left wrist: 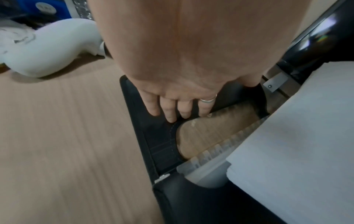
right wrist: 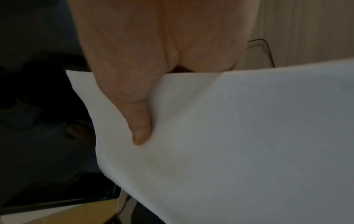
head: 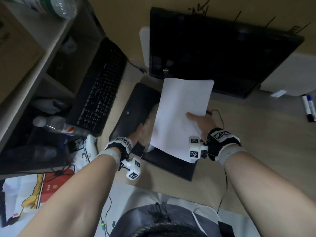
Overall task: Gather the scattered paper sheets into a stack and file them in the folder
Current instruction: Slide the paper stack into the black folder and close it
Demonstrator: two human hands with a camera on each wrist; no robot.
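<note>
An open black folder point(head: 135, 106) lies on the wooden desk, with a clear plastic sleeve point(left wrist: 208, 151) at its spine. My left hand point(head: 140, 132) rests with straight fingers point(left wrist: 170, 112) on the folder's left flap, beside the sleeve's edge. In my right hand point(head: 196, 120) is a stack of white paper sheets point(head: 181, 113), with the thumb point(right wrist: 138, 118) on top and the other fingers hidden beneath. The stack point(left wrist: 287, 136) hangs tilted over the folder's right half; its far edge reaches toward the monitor.
A black monitor point(head: 213, 53) stands right behind the folder. A black keyboard point(head: 100, 89) lies to the left, by a shelf of clutter. Two markers point(head: 307, 106) lie at the far right. A thin cable point(head: 218, 113) runs near my right hand. A white object point(left wrist: 47, 50) sits left of the folder.
</note>
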